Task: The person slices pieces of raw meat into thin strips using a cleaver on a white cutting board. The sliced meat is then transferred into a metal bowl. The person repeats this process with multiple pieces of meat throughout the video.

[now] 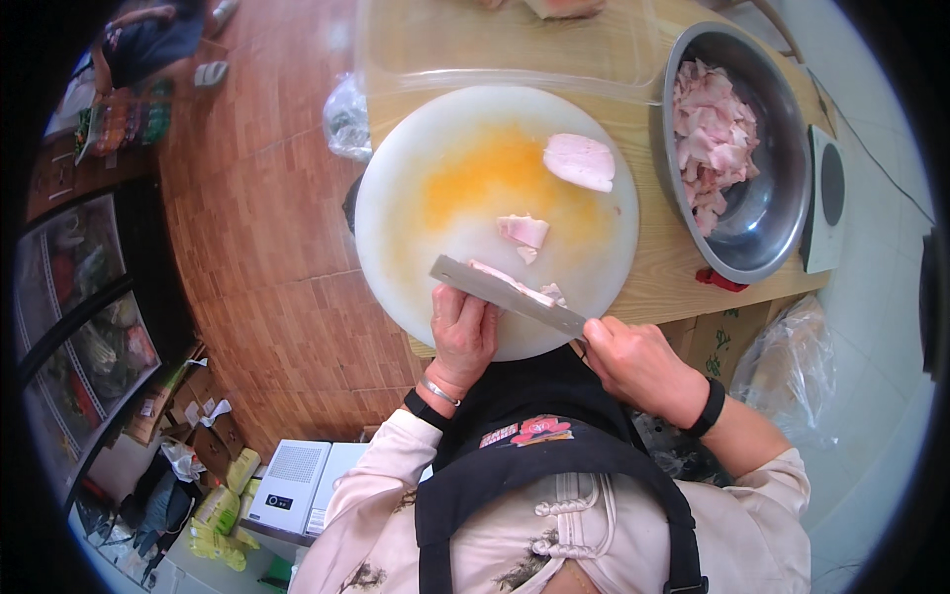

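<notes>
My right hand [638,364] grips the handle of a broad metal cleaver [508,295], whose blade slants across the lower part of a round white cutting board [401,200]. Against the blade's far side lies a thin strip of pale pink meat [512,281], with small scraps beside it. My left hand [464,327] is at the near side of the blade, fingers bent; the blade covers the fingertips, and whether they hold meat cannot be told. Farther up the board lie a small cut piece [524,230] and a larger oval slab of pale meat [580,162].
A large steel bowl [787,148] holding many meat slices stands right of the board, beside a flat scale-like device [824,208]. A clear plastic tray [505,78] lies beyond the board. Another person [152,41] is at the far upper left, near a glass-fronted display case [89,297].
</notes>
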